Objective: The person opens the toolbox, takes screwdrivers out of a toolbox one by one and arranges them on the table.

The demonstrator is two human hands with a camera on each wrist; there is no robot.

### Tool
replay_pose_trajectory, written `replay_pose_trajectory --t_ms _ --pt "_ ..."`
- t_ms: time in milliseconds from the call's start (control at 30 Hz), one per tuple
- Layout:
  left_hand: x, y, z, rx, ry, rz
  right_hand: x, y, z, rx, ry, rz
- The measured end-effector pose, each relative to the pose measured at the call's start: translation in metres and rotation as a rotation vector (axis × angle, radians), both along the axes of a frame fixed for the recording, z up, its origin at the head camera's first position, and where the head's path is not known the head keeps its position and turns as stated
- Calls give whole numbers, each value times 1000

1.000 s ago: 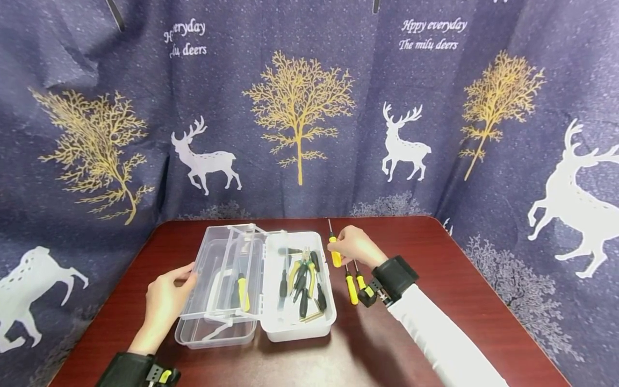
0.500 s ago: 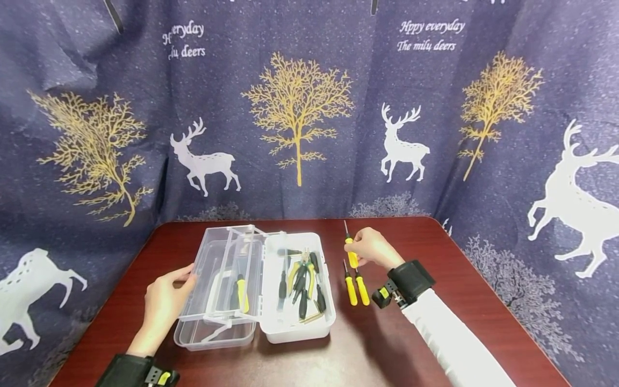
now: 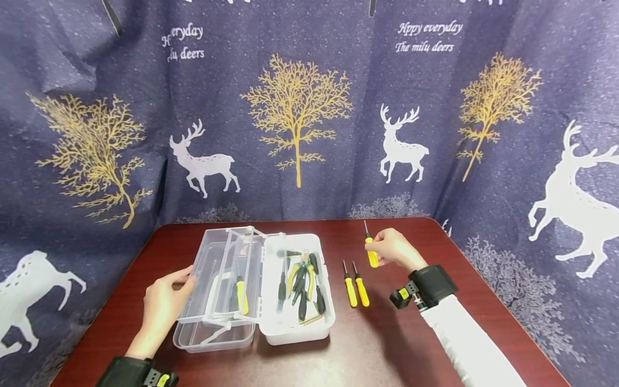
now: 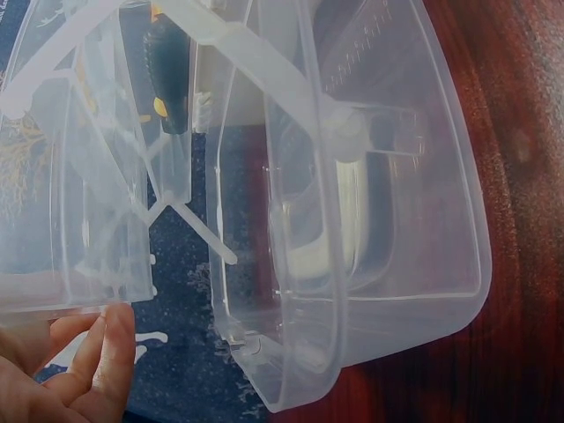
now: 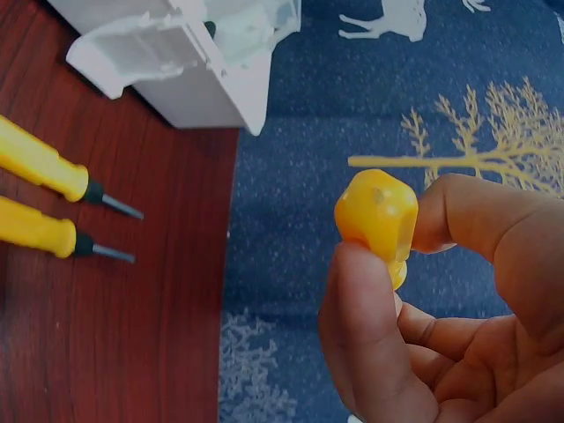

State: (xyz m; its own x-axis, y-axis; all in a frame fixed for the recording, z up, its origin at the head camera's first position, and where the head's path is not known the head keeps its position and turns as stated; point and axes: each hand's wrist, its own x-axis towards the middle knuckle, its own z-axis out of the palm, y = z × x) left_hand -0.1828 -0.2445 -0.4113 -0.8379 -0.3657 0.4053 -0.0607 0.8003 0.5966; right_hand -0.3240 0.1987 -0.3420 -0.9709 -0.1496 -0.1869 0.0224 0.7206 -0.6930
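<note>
My right hand pinches a yellow-handled screwdriver above the table, to the right of the toolbox, its tip pointing away from me. The right wrist view shows the butt of that handle between thumb and fingers. Two more yellow screwdrivers lie side by side on the table right of the white toolbox; they also show in the right wrist view. My left hand rests against the left side of the clear open lid, its fingertips on the lid's edge.
The white toolbox holds pliers and several dark-handled tools. A yellow-and-black tool lies in the clear tray part. The dark red table is backed by a blue curtain printed with deer and trees.
My right hand has carried the screwdriver rightward, from over the toolbox's right edge to beyond the two screwdrivers on the table. The left hand has stayed on the lid.
</note>
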Motion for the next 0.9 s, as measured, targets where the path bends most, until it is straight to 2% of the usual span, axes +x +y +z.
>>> replay_pose_trajectory --t_ms 267,533,900 --pt "-3 -1 -3 -13 10 17 -2 18 -3 -29 -4 -29" --pt "-3 -2 -6 -10 18 3 1 26 -7 -59 -7 -1" --pt "-3 -2 -5 -13 18 4 -2 32 -26 -22 -31 -15"
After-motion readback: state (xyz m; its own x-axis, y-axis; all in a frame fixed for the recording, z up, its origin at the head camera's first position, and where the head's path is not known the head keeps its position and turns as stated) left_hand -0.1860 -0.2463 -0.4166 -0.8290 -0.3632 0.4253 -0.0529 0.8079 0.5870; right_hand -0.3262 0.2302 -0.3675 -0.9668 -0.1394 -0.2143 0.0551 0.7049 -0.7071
